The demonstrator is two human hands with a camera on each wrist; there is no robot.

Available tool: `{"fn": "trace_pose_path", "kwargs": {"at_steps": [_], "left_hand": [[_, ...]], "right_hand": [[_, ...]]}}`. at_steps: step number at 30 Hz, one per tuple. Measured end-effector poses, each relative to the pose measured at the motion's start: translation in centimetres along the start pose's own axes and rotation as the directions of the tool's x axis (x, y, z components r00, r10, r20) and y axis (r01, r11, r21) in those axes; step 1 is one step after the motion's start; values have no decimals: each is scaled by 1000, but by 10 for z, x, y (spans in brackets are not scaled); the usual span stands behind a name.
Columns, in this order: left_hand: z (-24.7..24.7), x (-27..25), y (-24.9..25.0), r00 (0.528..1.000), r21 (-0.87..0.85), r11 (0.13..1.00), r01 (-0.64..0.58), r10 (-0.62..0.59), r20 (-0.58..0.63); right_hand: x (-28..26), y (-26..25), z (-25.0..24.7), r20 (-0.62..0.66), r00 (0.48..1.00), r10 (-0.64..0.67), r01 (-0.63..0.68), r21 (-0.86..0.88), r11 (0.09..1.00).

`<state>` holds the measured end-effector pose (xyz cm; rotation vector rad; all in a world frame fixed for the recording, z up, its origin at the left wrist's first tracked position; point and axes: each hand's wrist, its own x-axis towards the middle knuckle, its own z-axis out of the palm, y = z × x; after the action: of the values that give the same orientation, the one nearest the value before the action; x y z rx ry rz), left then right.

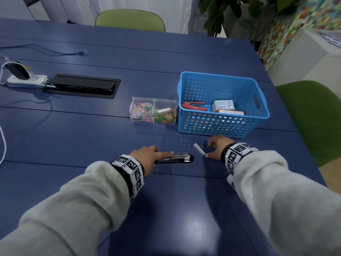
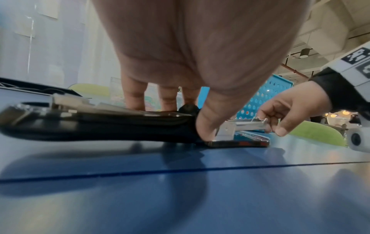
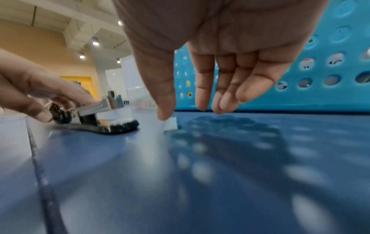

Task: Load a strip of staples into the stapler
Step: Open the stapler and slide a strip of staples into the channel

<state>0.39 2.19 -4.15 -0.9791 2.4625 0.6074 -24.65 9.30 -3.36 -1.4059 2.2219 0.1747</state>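
Note:
The stapler (image 1: 180, 157) lies on the blue table (image 1: 110, 137), its metal magazine (image 2: 243, 125) exposed over the black base. My left hand (image 1: 148, 154) holds it, thumb (image 2: 206, 126) on the near side, fingers behind, index finger laid along the metal. A short silver staple strip (image 1: 199, 149) lies flat just right of the stapler's front. My right hand (image 1: 216, 145) hovers over it with fingers (image 3: 230, 88) hanging relaxed. Its thumb tip touches the end of the staple strip (image 3: 170, 124). In the right wrist view the stapler (image 3: 96, 120) sits to the left.
A blue perforated basket (image 1: 221, 124) stands right behind the right hand, holding a red stapler and small boxes. Two clear boxes of coloured paper clips (image 1: 153, 112) sit left of it. A power strip (image 1: 25, 79), cables and a black cable hatch (image 1: 83, 85) are far left.

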Motion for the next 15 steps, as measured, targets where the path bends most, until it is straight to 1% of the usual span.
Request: {"fn": "trace_pose_path", "kwargs": {"at_steps": [2, 4, 10, 12, 15], "left_hand": [[0, 1, 1, 1000, -3, 1000, 4, -4, 4], [0, 1, 0, 1000, -3, 1000, 5, -5, 3], [1, 0, 0, 1000, -6, 1000, 9, -9, 1], [1, 0, 0, 1000, -10, 1000, 12, -12, -2], [1, 1, 0, 1000, -28, 1000, 10, -11, -5]], "right_hand": [[1, -1, 2, 49, 999, 11, -9, -37, 999], [1, -7, 3, 68, 998, -2, 6, -59, 998], [6, -23, 4, 58, 998, -12, 17, -88, 996], [5, -24, 2, 71, 997, 1, 7, -101, 995], [2, -20, 0, 52, 999, 9, -5, -88, 996]]}}
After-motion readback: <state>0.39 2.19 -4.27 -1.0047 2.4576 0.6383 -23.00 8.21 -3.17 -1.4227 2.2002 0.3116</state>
